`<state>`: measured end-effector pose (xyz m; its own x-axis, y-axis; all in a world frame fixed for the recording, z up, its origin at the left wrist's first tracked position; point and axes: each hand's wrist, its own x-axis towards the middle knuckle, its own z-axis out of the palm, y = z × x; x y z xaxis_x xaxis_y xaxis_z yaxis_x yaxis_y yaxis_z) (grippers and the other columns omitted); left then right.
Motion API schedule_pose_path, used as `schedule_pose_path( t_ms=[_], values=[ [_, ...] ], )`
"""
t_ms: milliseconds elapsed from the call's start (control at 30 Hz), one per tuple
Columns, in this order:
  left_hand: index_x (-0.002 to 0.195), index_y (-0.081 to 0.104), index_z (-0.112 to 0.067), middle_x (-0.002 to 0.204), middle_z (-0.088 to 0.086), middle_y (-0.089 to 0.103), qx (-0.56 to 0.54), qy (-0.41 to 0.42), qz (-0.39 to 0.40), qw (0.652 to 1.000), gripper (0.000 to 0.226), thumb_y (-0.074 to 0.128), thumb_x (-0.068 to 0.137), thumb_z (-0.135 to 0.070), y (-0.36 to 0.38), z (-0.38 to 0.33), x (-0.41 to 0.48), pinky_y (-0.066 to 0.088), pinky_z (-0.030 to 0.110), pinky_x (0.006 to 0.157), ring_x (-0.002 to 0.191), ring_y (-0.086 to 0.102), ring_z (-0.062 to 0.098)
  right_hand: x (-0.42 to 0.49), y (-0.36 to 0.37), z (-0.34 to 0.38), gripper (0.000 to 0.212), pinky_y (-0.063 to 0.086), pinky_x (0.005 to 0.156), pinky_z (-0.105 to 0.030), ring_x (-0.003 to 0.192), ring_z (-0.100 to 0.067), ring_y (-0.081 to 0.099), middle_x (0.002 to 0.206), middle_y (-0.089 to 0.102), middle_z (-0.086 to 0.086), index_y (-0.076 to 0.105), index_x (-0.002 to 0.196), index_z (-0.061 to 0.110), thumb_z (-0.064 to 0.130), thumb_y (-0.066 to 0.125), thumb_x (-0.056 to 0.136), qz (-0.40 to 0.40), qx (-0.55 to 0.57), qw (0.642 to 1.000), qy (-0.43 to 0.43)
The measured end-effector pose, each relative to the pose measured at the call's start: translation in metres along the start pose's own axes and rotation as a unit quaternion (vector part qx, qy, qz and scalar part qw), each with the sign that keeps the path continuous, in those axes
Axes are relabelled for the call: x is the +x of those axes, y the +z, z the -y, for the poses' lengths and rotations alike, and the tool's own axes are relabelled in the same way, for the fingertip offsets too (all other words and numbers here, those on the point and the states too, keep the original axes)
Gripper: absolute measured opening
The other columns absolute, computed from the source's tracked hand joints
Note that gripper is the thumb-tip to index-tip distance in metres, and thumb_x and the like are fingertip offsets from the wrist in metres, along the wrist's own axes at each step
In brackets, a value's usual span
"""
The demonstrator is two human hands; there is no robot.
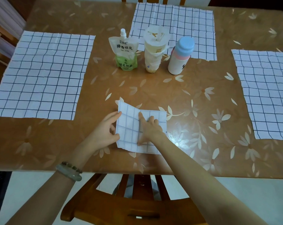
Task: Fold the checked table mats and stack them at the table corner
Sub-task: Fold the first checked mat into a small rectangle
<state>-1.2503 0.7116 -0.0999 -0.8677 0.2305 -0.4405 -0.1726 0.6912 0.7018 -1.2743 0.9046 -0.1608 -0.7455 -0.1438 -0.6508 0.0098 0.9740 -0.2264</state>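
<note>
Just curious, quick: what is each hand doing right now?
Left hand: pinches the left edge of the folded mat.
Right hand: open, presses down on it, gripping nothing.

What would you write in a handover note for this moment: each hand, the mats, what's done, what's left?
Left hand grips the folded mat at its left edge; right hand presses it down, forefinger out.
It lies near the table's front edge.
Left mat, far mat, right mat: spread flat, unfolded.
Nothing stacked yet.
To do: finish this fold, fold three more, stack all at a corner.
</note>
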Motion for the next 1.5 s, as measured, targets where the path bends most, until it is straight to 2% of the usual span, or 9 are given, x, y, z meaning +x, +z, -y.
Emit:
schedule_pose_path(
  t_ms=[200, 300, 433, 700, 1033, 1100, 1267, 1367, 1500],
  values=[
    [0.151, 0.021, -0.023, 0.15, -0.013, 0.02, 0.057, 0.014, 0.012, 0.998, 0.08, 0.058, 0.083, -0.007, 0.017, -0.037, -0.001, 0.039, 0.011, 0.076, 0.076, 0.054, 0.0, -0.011, -0.006, -0.024, 0.128, 0.036, 0.1, -0.041, 0.114, -0.025, 0.033, 0.128, 0.026, -0.009, -0.012, 0.149, 0.031, 0.034, 0.084, 0.064, 0.013, 0.172, 0.984, -0.039],
    [0.152, 0.015, -0.026, 0.151, -0.011, 0.018, 0.073, 0.025, 0.016, 0.997, 0.08, 0.057, 0.086, -0.008, 0.031, -0.056, -0.001, 0.039, 0.011, 0.078, 0.082, 0.055, 0.003, -0.025, -0.002, -0.064, 0.092, 0.038, 0.09, -0.03, 0.108, -0.026, 0.042, 0.116, 0.037, -0.01, 0.022, 0.149, 0.023, 0.017, 0.073, 0.072, -0.113, 0.167, 0.979, -0.029],
    [0.151, 0.009, -0.033, 0.154, -0.008, 0.019, 0.095, 0.045, 0.018, 0.994, 0.081, 0.054, 0.088, -0.009, 0.061, -0.073, 0.004, 0.053, 0.033, 0.068, 0.077, 0.059, 0.012, -0.04, 0.011, -0.102, 0.041, 0.042, 0.079, -0.034, 0.088, -0.023, 0.037, 0.093, 0.038, -0.002, 0.062, 0.109, 0.018, 0.014, 0.066, 0.068, -0.204, 0.105, 0.973, -0.01],
    [0.153, 0.002, -0.023, 0.128, 0.018, 0.055, 0.057, 0.024, 0.024, 0.998, 0.086, 0.057, 0.088, -0.006, 0.128, -0.089, 0.027, 0.049, 0.039, 0.081, 0.101, 0.06, 0.034, -0.045, 0.019, -0.117, 0.066, 0.038, 0.088, -0.036, 0.099, -0.029, 0.044, 0.108, 0.044, -0.008, 0.048, 0.135, 0.036, 0.035, 0.072, 0.073, -0.178, 0.109, 0.978, 0.0],
    [0.151, 0.02, -0.018, 0.133, 0.013, 0.052, 0.023, -0.013, 0.035, 0.999, 0.073, 0.059, 0.089, -0.017, 0.132, -0.078, 0.039, 0.047, 0.038, 0.09, 0.101, 0.059, 0.025, -0.047, 0.016, -0.122, 0.064, 0.035, 0.094, -0.035, 0.102, -0.024, 0.04, 0.109, 0.041, -0.005, 0.044, 0.137, 0.039, 0.037, 0.069, 0.078, -0.145, 0.142, 0.979, -0.008],
    [0.147, 0.031, -0.014, 0.14, 0.009, 0.047, 0.07, 0.036, -0.032, 0.996, 0.059, 0.054, 0.093, -0.02, 0.12, -0.063, 0.039, 0.039, 0.037, 0.104, 0.119, 0.049, 0.023, -0.05, 0.013, -0.124, 0.054, 0.034, 0.094, -0.036, 0.099, -0.022, 0.041, 0.102, 0.044, -0.001, 0.049, 0.134, 0.036, 0.033, 0.061, 0.082, -0.156, 0.197, 0.968, -0.012],
    [0.151, 0.021, -0.011, 0.16, 0.005, 0.014, 0.283, 0.108, -0.132, 0.944, 0.058, 0.024, 0.097, -0.035, 0.104, -0.02, 0.051, 0.003, 0.041, 0.12, 0.148, 0.006, 0.019, -0.04, 0.007, -0.102, 0.04, 0.038, 0.087, -0.037, 0.098, -0.035, 0.055, 0.109, 0.061, -0.015, 0.06, 0.119, 0.006, 0.008, 0.043, 0.082, -0.387, 0.171, 0.905, -0.052],
    [0.15, 0.021, -0.007, 0.159, 0.011, 0.018, 0.368, 0.122, -0.111, 0.915, 0.061, 0.02, 0.097, -0.036, 0.11, -0.013, 0.065, 0.001, 0.043, 0.119, 0.147, 0.011, 0.022, -0.017, 0.017, -0.072, 0.052, 0.034, 0.108, -0.046, 0.131, -0.035, 0.043, 0.138, 0.048, -0.021, 0.048, 0.133, -0.003, 0.016, 0.033, 0.087, -0.364, 0.059, 0.917, -0.151],
    [0.15, 0.022, -0.007, 0.157, 0.011, 0.024, 0.404, 0.092, -0.091, 0.906, 0.061, 0.016, 0.099, -0.041, 0.12, 0.001, 0.076, 0.007, 0.048, 0.118, 0.146, 0.018, 0.022, 0.011, 0.037, -0.065, 0.058, 0.017, 0.115, -0.05, 0.142, -0.027, 0.027, 0.15, 0.034, -0.017, 0.033, 0.143, -0.001, 0.033, 0.026, 0.096, -0.299, -0.026, 0.946, -0.122]
  ],
)
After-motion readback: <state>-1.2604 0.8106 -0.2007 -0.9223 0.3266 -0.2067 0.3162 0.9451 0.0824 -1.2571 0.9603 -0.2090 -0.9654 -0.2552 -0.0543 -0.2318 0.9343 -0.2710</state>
